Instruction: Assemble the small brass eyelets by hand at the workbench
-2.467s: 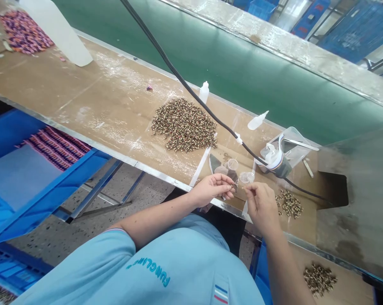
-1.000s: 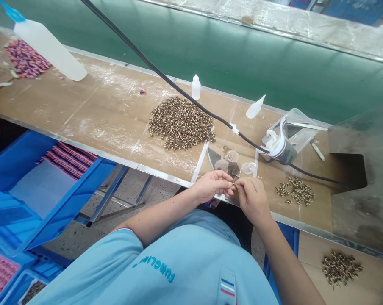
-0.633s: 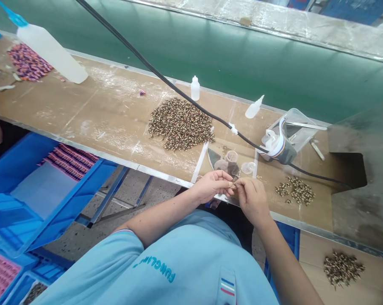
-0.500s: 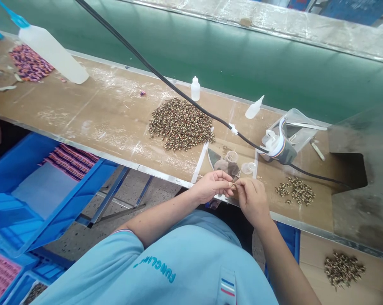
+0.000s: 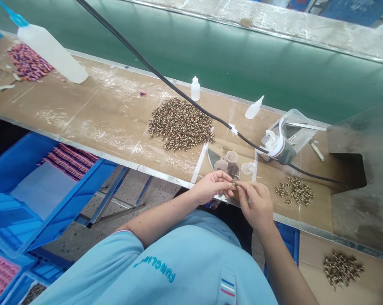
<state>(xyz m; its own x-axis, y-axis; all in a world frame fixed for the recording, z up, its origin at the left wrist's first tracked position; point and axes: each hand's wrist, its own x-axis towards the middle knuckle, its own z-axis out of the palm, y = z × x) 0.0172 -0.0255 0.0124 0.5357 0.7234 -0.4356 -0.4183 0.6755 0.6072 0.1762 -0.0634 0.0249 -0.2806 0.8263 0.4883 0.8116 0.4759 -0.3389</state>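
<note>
My left hand (image 5: 213,186) and my right hand (image 5: 254,201) meet at the bench's front edge, fingertips almost touching. Pinched between the left thumb and fingers is a small brown and gold curved piece (image 5: 234,185), mostly hidden. The right thumb and forefinger close on the same spot from the other side. Just beyond the hands lie a dark, stained flat sheet (image 5: 214,157) and two small clear round cups, one (image 5: 231,156) on the sheet and another (image 5: 248,168) beside it. A large heap of similar curved pieces (image 5: 181,125) lies to the left, a smaller pile (image 5: 298,190) to the right.
A black cable (image 5: 153,72) hangs diagonally across the view to a grey and white strapped device (image 5: 282,148) at a clear plastic box (image 5: 301,116). Two small white bottles (image 5: 195,90) stand or lean at the back. Blue crates (image 5: 67,207) sit below left.
My right hand has turned slightly, its fingers more extended and its back shifted a little right. My left hand stays in place. The bare limb at the far left edge has gone from view.
</note>
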